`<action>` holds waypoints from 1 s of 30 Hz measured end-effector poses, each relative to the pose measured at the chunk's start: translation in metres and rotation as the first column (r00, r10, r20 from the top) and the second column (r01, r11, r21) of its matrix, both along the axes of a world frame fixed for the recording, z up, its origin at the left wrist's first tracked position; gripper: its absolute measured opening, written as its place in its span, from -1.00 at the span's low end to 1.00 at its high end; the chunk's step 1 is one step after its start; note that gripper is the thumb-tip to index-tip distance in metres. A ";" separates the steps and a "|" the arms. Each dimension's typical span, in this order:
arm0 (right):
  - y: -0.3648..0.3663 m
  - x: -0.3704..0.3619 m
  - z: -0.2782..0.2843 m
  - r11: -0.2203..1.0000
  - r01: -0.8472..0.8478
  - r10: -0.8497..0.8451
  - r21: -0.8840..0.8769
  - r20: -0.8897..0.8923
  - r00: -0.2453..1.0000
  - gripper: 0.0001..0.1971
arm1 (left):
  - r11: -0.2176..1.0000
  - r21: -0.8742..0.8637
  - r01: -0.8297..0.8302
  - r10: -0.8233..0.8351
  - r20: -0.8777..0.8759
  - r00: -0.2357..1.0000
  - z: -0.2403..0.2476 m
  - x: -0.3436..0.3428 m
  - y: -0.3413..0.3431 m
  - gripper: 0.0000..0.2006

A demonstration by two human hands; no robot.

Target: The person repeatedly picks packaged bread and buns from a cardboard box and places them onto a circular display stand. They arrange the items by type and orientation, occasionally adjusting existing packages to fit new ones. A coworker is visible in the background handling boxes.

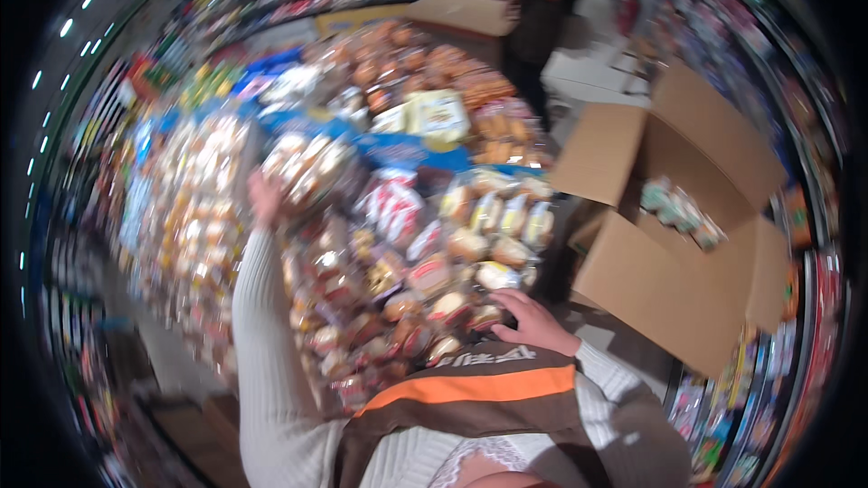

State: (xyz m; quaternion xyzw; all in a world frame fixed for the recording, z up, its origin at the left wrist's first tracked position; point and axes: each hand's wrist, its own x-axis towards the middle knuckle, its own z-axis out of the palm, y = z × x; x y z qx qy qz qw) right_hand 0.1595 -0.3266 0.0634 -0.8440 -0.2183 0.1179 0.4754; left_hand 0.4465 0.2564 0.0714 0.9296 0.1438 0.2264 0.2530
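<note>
A broad display heaped with wrapped baked goods lies in front of me. My left hand (265, 198) reaches far over it and touches the left side of a clear bag of small breads (310, 165) with a blue top. Motion smears its fingers, so whether they close on the bag cannot be made out. Near the front right edge, my right hand (535, 323) has its fingers apart and nothing in it. It is beside individually wrapped round buns (449, 309). Wrapped cakes with yellow and white labels (499, 208) lie farther up from it.
An open cardboard box (674, 285) stands at right with a few small packages (680, 210) inside. Another box (461, 14) stands behind the display, next to a person in dark clothes (540, 27). Stacked clear bread bags (201, 217) rise at left. Stocked shelves (759, 45) line the right side.
</note>
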 end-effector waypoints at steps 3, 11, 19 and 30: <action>-0.030 -0.016 0.010 0.997 0.078 -0.079 0.014 0.074 0.994 -0.39 | 0.935 -0.212 0.285 -0.163 0.455 0.876 -0.002 -0.096 -0.025 -0.46; -0.123 -0.048 0.015 0.990 0.142 -0.143 -0.012 -0.099 0.985 -0.43 | 0.562 -0.815 0.141 -0.185 0.043 0.982 -0.045 -0.375 -0.235 -0.73; -0.163 -0.061 0.036 0.822 0.091 0.306 0.563 -0.571 0.762 -0.43 | 0.074 -0.807 0.585 -0.895 0.205 0.396 0.034 -0.318 -0.432 -0.72; -0.353 -0.133 0.013 0.540 0.758 -0.213 0.365 -0.812 0.543 -0.55 | 0.185 -0.964 0.190 -0.967 -0.144 0.208 -0.079 -0.260 -0.632 -0.71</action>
